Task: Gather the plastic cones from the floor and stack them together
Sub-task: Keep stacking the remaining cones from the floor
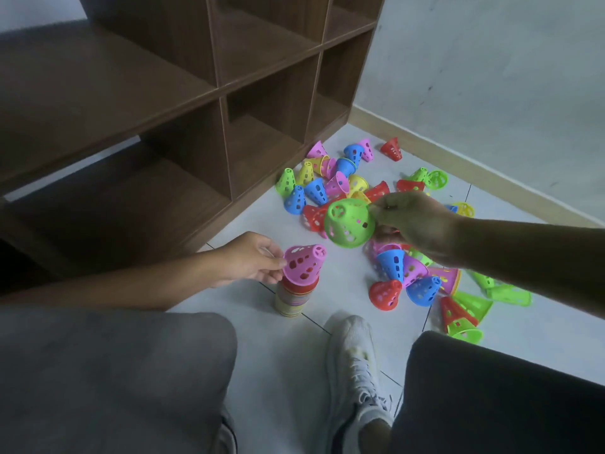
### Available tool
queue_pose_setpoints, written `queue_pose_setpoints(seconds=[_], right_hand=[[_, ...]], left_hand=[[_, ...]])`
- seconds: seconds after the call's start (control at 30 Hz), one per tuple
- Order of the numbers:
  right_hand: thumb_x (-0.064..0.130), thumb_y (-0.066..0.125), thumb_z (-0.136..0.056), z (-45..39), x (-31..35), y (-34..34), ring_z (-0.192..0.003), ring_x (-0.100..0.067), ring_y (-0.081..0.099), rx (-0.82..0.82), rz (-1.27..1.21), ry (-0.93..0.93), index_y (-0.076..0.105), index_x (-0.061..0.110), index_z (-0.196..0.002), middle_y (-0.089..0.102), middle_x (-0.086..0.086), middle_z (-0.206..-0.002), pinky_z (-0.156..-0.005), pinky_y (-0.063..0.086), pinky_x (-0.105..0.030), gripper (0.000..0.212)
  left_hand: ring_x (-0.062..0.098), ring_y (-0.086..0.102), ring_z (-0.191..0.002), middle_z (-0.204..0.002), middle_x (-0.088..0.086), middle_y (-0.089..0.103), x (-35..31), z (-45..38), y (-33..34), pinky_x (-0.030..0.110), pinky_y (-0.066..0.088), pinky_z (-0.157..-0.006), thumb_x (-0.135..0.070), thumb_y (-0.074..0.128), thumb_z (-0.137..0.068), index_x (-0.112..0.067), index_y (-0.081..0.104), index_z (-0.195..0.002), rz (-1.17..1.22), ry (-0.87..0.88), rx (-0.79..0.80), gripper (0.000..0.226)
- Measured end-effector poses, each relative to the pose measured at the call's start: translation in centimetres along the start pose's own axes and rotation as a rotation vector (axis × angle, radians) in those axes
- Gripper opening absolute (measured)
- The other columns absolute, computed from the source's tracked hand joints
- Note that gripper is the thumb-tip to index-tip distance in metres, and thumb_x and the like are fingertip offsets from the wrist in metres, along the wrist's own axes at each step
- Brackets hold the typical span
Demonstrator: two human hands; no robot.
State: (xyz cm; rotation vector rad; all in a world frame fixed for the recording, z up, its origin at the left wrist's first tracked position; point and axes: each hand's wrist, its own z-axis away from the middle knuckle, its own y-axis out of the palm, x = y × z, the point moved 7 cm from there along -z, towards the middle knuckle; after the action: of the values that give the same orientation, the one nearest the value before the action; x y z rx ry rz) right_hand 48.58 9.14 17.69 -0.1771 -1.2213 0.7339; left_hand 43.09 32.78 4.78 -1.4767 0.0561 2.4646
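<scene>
A stack of cones (pixel 294 293) stands on the tiled floor in front of me, with a pink perforated cone (pixel 303 263) on top, tilted to the right. My left hand (pixel 252 257) holds that pink cone at its left side with thumb and fingertips. My right hand (pixel 415 221) pinches the rim of a green cone (pixel 350 222) in the air above the floor, its narrow top pointing toward me. Several loose cones in red, blue, yellow, pink and green lie scattered beyond and under my right hand, among them a red cone (pixel 385 293) and a blue cone (pixel 391 263).
A dark wooden cubby shelf (pixel 229 93) stands at the left and back. A grey wall with a pale baseboard (pixel 458 158) runs along the right. My white shoe (pixel 355 365) rests on the floor between my knees, close to the stack.
</scene>
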Motion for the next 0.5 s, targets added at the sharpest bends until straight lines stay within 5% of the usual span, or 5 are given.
queue_pose_setpoints(seconds=[0.33,0.5], right_hand=[[0.01,0.053,-0.102,-0.9,-3.1,6.5,-0.074,-0.02,0.068,0.028,-0.209,0.168,0.066,-0.005,-0.111,0.069,-0.022,-0.099,-0.063,0.059,-0.02,0.022],[0.004,0.053,-0.101,-1.2,-5.5,8.3,-0.07,-0.022,0.067,-0.074,-0.343,0.225,0.064,-0.012,-0.112,0.067,-0.023,-0.096,-0.065,0.061,-0.024,0.022]], left_hand=[[0.022,0.065,-0.076,-0.095,0.018,0.068,-0.3,0.4,-1.0,0.028,0.059,-0.071,-0.012,0.071,-0.093,0.006,0.061,-0.117,-0.13,-0.077,-0.03,0.032],[0.015,0.068,-0.092,-0.123,0.013,0.062,-3.9,1.6,-1.4,0.028,0.058,-0.081,-0.027,0.087,-0.079,-0.023,0.052,-0.137,-0.303,0.013,0.079,0.067]])
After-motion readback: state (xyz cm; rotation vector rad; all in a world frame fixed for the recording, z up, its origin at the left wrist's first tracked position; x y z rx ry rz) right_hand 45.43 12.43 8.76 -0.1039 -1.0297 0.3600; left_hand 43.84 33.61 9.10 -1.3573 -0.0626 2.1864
